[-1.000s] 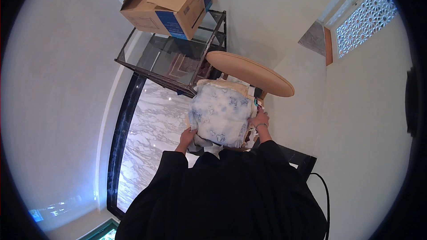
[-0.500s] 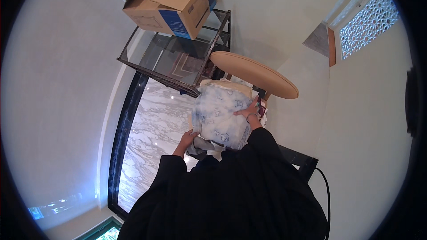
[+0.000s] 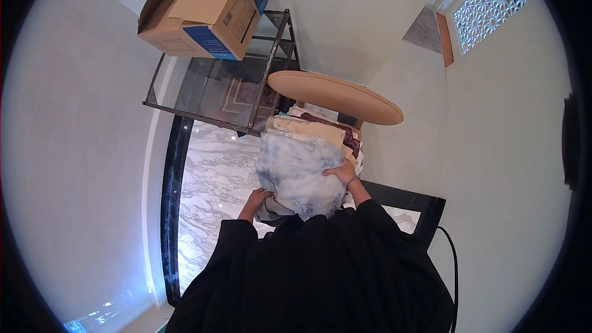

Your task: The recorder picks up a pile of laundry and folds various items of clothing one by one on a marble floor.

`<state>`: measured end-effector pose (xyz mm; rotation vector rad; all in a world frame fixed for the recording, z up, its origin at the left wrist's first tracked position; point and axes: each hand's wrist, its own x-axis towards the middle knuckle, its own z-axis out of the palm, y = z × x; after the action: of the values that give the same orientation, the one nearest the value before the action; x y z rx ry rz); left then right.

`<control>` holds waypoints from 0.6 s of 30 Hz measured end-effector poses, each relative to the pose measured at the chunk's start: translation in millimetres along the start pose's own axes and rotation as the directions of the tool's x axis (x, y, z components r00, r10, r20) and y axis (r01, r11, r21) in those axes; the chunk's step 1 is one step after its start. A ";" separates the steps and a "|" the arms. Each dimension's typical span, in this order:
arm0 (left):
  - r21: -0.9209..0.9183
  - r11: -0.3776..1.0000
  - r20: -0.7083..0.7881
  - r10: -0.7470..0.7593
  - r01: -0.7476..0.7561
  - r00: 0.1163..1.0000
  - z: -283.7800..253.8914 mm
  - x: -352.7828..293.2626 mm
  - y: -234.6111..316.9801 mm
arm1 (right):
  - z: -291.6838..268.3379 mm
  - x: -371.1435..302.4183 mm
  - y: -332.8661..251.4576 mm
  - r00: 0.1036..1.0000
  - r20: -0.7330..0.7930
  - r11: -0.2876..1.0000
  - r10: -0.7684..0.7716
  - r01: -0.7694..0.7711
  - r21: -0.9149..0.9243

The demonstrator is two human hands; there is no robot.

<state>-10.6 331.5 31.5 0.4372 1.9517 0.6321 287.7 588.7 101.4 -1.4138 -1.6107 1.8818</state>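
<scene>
A folded white cloth with a pale blue pattern (image 3: pixel 296 166) lies over a stack of folded fabrics on a chair with a tan oval backrest (image 3: pixel 336 94). My left hand (image 3: pixel 259 197) pinches the cloth's near left corner, where a grey cloth (image 3: pixel 272 209) shows. At the right edge, my right hand (image 3: pixel 344 172) grips the white cloth, its thumb on top and its other fingers mostly hidden. Past the cloth's far edge, a cream-yellow folded cloth (image 3: pixel 308 128) and a dark maroon cloth (image 3: pixel 350 139) stick out.
Behind the chair at left stands a glass-topped metal table (image 3: pixel 216 89), carrying an open cardboard box (image 3: pixel 206 12). A marble floor (image 3: pixel 206 166) with a black border shows at left. A black cable (image 3: pixel 453 259) hangs at right, beside a pale wall (image 3: pixel 505 166).
The white cloth has come nearer to me with both hands on it, baring more of the cream-yellow and maroon cloths behind. The whole view has also shifted a little.
</scene>
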 end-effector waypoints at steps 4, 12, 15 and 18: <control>0.008 0.999 0.026 -0.034 0.034 0.999 5.3 -1.0 2.2 | -14.9 9.0 18.1 0.953 -0.295 0.853 -0.063 -0.102 -0.513; -0.149 0.988 -0.065 -0.040 0.030 0.997 16.4 12.3 -3.7 | -16.1 65.4 40.9 0.984 -0.115 0.990 0.139 -0.142 -0.017; -0.248 0.969 -0.031 -0.013 0.005 0.999 15.6 -2.8 4.0 | -0.2 69.3 37.1 0.999 -0.054 0.998 0.000 0.003 0.066; -0.311 0.950 -0.028 -0.003 -0.006 1.000 17.2 -13.6 6.5 | 15.4 60.7 36.7 0.989 -0.107 0.995 -0.098 0.094 -0.040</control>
<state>11.0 333.2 38.8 0.2329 1.8355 0.9348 259.6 612.0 38.7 -1.4006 -1.6367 1.7012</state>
